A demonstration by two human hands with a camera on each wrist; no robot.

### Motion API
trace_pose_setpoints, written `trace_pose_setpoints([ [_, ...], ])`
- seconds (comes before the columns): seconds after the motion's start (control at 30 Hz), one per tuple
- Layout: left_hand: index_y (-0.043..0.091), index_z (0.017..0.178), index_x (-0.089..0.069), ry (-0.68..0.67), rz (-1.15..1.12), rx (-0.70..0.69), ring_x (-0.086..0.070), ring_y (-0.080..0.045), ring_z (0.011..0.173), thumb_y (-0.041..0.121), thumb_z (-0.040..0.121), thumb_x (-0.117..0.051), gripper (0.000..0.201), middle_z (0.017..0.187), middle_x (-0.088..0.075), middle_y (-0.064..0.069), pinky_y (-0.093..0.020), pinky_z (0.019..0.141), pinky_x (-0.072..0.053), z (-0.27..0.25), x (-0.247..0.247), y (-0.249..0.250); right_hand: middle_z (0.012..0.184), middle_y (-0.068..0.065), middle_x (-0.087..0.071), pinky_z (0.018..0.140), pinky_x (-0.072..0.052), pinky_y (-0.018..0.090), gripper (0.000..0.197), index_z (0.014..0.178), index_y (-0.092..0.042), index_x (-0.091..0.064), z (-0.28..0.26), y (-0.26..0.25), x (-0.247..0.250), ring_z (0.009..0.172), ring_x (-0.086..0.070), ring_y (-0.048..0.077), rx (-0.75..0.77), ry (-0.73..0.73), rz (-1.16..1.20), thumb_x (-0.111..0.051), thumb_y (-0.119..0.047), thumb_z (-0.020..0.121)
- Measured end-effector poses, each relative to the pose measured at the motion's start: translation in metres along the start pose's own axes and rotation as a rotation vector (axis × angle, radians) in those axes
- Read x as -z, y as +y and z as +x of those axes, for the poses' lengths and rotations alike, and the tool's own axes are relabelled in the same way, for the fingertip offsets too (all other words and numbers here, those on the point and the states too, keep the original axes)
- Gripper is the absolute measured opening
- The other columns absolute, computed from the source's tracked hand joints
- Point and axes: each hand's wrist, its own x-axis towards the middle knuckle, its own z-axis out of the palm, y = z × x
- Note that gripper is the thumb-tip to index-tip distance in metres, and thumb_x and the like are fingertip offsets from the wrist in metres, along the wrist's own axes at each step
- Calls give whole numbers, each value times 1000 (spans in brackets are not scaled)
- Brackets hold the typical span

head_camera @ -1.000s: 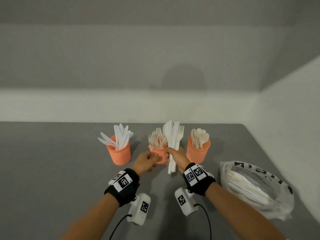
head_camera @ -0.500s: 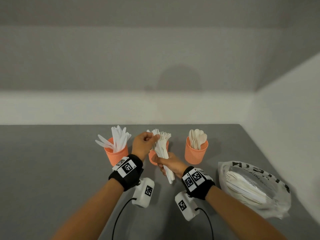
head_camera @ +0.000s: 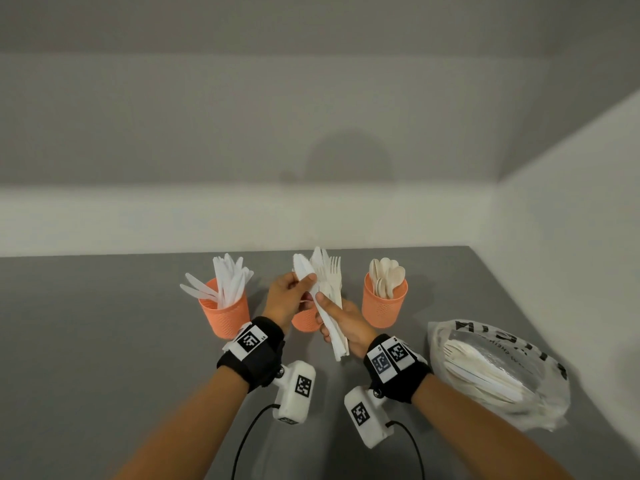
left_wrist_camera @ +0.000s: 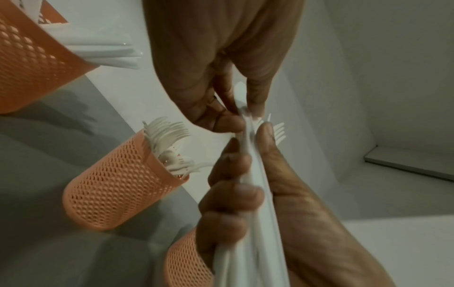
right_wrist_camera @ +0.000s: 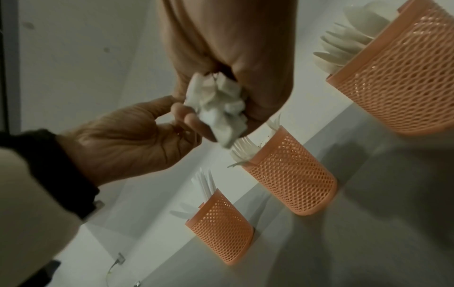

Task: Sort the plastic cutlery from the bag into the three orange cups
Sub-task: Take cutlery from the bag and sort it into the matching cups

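R hand (head_camera: 346,329) clamps the bundle (head_camera: 329,299) at frame centre, L hand (head_camera: 287,299) pinching a knife (head_camera: 303,270) free; tugging w/ tines snagged could spill forks.

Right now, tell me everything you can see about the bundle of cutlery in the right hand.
The bundle of cutlery is a fistful of white plastic pieces, forks and at least one serrated knife, held roughly upright above the middle orange cup. The right hand grips the handles, whose ends stick out below the fist. The left hand pinches the knife near its blade.
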Motion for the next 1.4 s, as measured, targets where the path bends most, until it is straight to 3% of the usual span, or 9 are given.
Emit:
trace_pose_setpoints([
  [0.27,4,110,-47,165,-22,-78,-63,-19,70,17,98,-40,19,82,-64,-10,-21,56,-55,-3,-2,7,62,2,-64,46,-49,24,30,88,-13,-62,1,1,7,50,-61,13,-34,-21,2,-48,-39,93],
  [0.43,9,99,-46,285,-29,-96,-43,-7,39,24,98,-42,16,61,-36,-12,-20,40,-38,5,7,24,60,2,-48,41,-42,19,24,91,-14,-57,-2,3,11,37,-45,7,-55,-6,-19,-46,-34,96],
  [0.57,4,93,-54,196,115,-82,-43,0,30,15,90,-57,11,49,-45,4,-9,34,-33,-2,3,27,52,-4,-39,37,-34,16,23,100,-18,-59,-3,3,11,34,-35,4,-62,-55,-51,-45,-35,97],
  [0.73,7,77,-56,135,260,-89,-46,4,30,17,88,-62,16,60,-51,-2,-8,32,-31,-5,-7,21,56,-2,-39,36,-32,16,25,108,-16,-57,-6,2,4,34,-34,4,-43,-93,-177,-48,-35,95],
  [0.93,14,60,-50,162,377,-138,-51,-15,56,14,86,-62,29,59,-53,-1,-20,51,-40,-2,-7,13,60,-2,-42,38,-34,17,33,114,-13,-53,-8,3,0,36,-37,4,-24,-66,-247,-47,-40,94],
  [1.1,7,92,-58,263,257,-241,-57,-18,75,13,93,-51,8,78,-60,-3,-17,62,-45,-3,-11,17,59,-3,-41,40,-32,17,36,106,-20,-57,-9,1,5,39,-36,4,-18,-69,-132,-37,-48,95],
  [1.17,1,107,-56,283,220,-254,-58,-20,81,14,94,-48,20,89,-61,-8,-17,63,-45,-1,-12,17,59,-3,-41,39,-32,17,36,102,-21,-58,-9,2,6,39,-35,4,-17,-51,-107,-37,-49,95],
  [1.3,0,111,-53,241,218,-221,-57,-24,77,16,94,-49,24,88,-60,-11,-31,68,-48,0,-16,10,55,-4,-42,39,-32,17,38,99,-17,-57,-7,2,2,38,-35,5,-8,-19,-75,-37,-50,95],
  [1.4,8,90,-55,175,256,-209,-57,-19,65,12,90,-54,4,74,-60,-5,-30,64,-50,-3,-18,2,53,-4,-41,38,-31,18,37,82,-19,-54,-6,0,-2,38,-34,7,-5,-8,-82,-39,-52,93],
])
